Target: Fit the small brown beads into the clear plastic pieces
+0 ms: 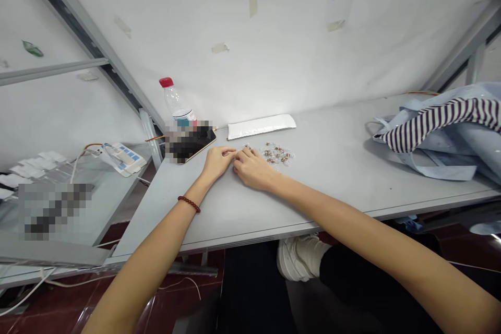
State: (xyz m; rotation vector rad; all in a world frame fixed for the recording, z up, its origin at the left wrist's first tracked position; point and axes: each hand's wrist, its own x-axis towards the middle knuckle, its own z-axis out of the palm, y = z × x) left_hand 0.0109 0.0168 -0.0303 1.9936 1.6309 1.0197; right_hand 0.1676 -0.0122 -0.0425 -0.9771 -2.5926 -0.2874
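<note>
Wall: a white panel [235,36] is rising behind the tabletop [324,193], with scraps of old tape clinging to it.

Hands: the left hand [217,163] and right hand [252,168] are resting on the tabletop side by side, with the arms reaching in from the bottom of the view.

Fingers: the left fingers [227,153] and right fingers [245,155] are curled narrow and meeting near the tips. I cannot tell whether they are holding anything small.

Packets: roughly ten small clear packets [277,154] with brown bits inside are lying in a loose group just beside the right fingers. They are too small to count exactly.

Direction: the group is spreading along the tabletop's length, and no single packet's axis is readable.

Around: one white envelope [261,126] is lying behind the packets, its long axis running along the wall. One phone [193,143], partly blurred, is lying left of the hands, and one water bottle [176,99] with a red cap is standing behind it. One striped cloth bag [438,130] is lying far right. One red bead bracelet [189,203] is circling the left wrist.
</note>
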